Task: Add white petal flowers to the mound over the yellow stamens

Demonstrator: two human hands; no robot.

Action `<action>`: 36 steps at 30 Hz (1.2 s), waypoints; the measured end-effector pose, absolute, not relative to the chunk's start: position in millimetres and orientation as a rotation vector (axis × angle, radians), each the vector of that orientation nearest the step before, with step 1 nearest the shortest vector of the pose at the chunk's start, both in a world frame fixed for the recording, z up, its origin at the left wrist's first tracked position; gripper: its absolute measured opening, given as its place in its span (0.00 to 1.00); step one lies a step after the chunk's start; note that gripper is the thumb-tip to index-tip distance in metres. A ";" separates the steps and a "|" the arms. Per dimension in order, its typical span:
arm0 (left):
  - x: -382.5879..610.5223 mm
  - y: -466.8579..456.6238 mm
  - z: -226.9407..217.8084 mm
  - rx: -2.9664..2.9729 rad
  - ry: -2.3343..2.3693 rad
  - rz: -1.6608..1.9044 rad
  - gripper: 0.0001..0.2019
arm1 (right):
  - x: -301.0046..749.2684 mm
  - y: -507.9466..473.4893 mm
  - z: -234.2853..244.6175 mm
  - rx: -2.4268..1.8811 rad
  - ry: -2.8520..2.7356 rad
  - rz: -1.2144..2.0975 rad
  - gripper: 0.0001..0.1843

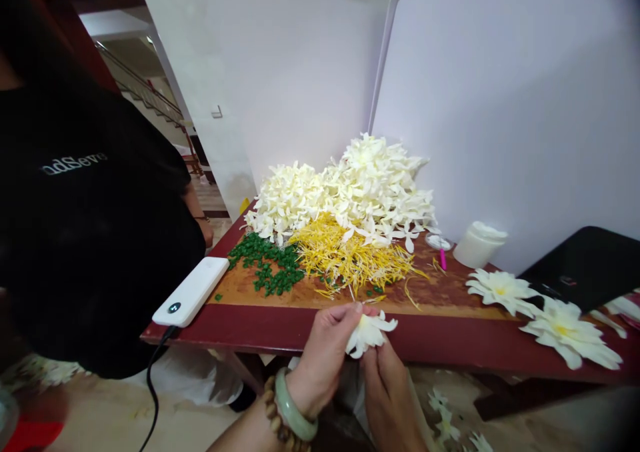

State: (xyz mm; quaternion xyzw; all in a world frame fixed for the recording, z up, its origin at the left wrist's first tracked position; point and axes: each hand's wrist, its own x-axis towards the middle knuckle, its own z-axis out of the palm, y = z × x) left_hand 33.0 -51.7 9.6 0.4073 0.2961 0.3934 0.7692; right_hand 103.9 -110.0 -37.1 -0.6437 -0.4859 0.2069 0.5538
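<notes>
Left fingers [350, 317] are closed in a pinch on a small white flower [370, 333], held just off the table's front edge; right fingers [374, 365] appear to grasp its underside. The petals are judged light, soft and fragile, prone to creasing, so the gathered base offers a safer hold than the tips. On the maroon-edged table [400, 335] lie white petals [370, 185], yellow strands [345, 259] and green beads [265, 265]. Larger white flowers [570, 335] lie right; a white power bank [190, 292] adjoins a co-worker's black shirt [90, 225].
</notes>
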 end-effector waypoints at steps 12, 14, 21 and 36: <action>32.3 -55.0 1.3 0.985 0.638 0.785 0.17 | 102.1 -108.0 -45.1 -1.147 -0.533 1.122 0.26; 33.2 -51.0 2.7 0.960 0.607 0.747 0.19 | 103.5 -101.5 -31.1 -1.096 -0.557 1.151 0.27; 27.4 -39.3 6.5 0.962 0.667 0.988 0.19 | 117.6 -87.5 -20.3 -1.185 -0.741 0.964 0.15; 30.3 -50.2 -1.8 0.914 0.624 0.871 0.14 | 117.9 -92.8 -14.1 -1.848 -1.550 -0.348 0.13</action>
